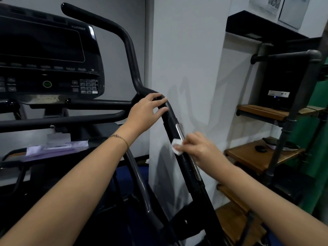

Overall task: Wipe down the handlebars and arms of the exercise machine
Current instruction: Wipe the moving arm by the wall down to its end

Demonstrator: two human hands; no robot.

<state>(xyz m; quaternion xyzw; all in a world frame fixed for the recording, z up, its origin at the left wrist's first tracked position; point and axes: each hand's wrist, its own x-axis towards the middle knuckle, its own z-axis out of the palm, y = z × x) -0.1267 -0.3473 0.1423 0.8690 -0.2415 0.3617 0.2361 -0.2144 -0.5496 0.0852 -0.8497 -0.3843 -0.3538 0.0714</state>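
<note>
A head-worn view is looking down over two bare forearms at a black exercise machine [85, 119], its dark console [48, 50] at the upper left.

The left hand [147, 110] is being rested on the bend where the upright handlebar [127, 41] meets the sloping side arm [193, 178]. Its fingers [159, 98] are being laid nearly straight across the top of the bar, spread a little and gripping nothing. A thin gold bracelet [120, 138] is being worn on that wrist.

Lower down the same sloping arm, a small folded white wipe [177, 147] is being pinched in the right hand [198, 148]. The wipe is being pressed flat on the black bar, just beside a narrow silver metal strip [180, 132] that runs along it. The wipe is sticking out past the fingertips [179, 148], toward the left of the view, and the rest of the hand is lying over the strip. Whether the thumb is beneath the wipe cannot be told.

A white wall [186, 50] is standing just behind the arm. Wooden shelves [257, 155] on a dark pipe frame are showing at the right.
</note>
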